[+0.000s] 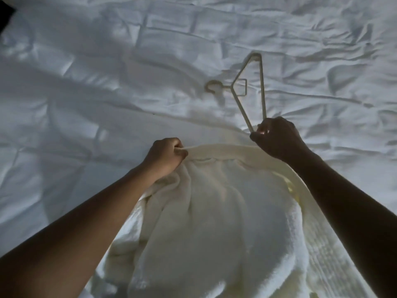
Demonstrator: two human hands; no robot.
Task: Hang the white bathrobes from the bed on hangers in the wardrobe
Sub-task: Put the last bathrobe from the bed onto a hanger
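- White terry-cloth bathrobe point(210, 222): lies bunched at the near edge of the bed, between the two forearms. The pile is thick and fluffy. One side panel by the right forearm shows a ribbed or waffle weave.
- Flat folded collar band point(219, 149): stretched taut across the far end of the robe, running from one hand to the other.
- Left hand point(166, 155): fingers curled tight into a fist, with the left end of the collar band gripped inside it.
- Right hand point(279, 140): thumb and fingertips pressed together, pinching the near corner of the hanger. Whether it also holds the collar beneath cannot be told.
- Thin beige triangular clothes hanger point(232, 87): slim rod frame with a small rectangular loop under the neck. Its hook points toward the bed's left side, and its far corner touches the sheet.
- Crumpled white bed sheet point(107, 72): smooth woven cloth, heavily creased, covering the whole bed.
- Dark object point(5, 11): at the far left corner; not identifiable.
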